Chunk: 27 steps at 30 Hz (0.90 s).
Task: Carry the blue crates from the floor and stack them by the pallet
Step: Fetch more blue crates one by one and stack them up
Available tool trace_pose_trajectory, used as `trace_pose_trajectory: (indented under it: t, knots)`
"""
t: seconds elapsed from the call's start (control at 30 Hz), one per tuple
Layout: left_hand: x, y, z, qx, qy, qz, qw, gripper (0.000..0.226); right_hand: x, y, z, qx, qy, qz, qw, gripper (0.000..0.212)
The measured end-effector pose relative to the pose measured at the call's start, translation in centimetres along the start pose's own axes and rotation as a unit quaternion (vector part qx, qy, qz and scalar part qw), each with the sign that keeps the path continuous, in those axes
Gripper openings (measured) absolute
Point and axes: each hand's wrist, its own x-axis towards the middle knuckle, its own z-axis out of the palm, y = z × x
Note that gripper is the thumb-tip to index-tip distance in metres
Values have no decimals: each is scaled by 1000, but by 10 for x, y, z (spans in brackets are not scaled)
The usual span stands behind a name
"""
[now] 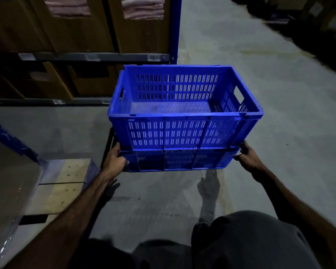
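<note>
Two blue crates, one nested in the other: upper crate (184,111) seated in the lower crate (179,160), of which only the rim band shows. Whether carried clear of the concrete floor (279,94) or just resting on it — cannot tell from this view.

Held at the two short ends of the lower crate. Left hand (115,159) curled round the left end, grip closed on the rim; right hand (247,153) hooked on the right end, fingers wrapped at the corner. Probably held low and wide so the load stays balanced and the upper crate rides along without separate support.

Long axis running left to right across the view, open top facing up, long slotted wall turned toward the person, handle cut-outs at the short ends. Level, barely skewed.

Wooden pallet (66,187) just beside, to the left, under a wrapped load; shelving rack (85,56) with cardboard boxes behind. Crates near the pallet's corner — likely close to the set-down spot.
</note>
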Motion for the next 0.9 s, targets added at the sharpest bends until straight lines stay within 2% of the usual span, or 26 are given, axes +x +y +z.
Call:
trace_pose_trajectory:
  t: [0.07, 0.2, 0.33, 0.4, 0.6, 0.9]
  knots:
    - [5, -3, 0, 9, 10, -9, 1000, 91, -1, 1, 2, -17, 2, -9, 1000, 64]
    - [3, 3, 9, 15, 37, -19, 999, 75, -6, 1, 7, -57, 2, -50, 997, 71]
    - [2, 6, 16, 49, 53, -22, 997, 68, -9, 6, 13, -64, 23, -80, 994, 71]
    - [8, 0, 15, 64, 67, -20, 995, 74, -8, 9, 14, -74, 27, -83, 993, 70]
    - [1, 12, 18, 104, 66, -32, 992, 72, -10, 6, 18, -79, 23, -84, 993, 75]
    - [-6, 17, 6, 123, 21, -32, 992, 65, 17, 20, 4, -75, 22, -7, 997, 59]
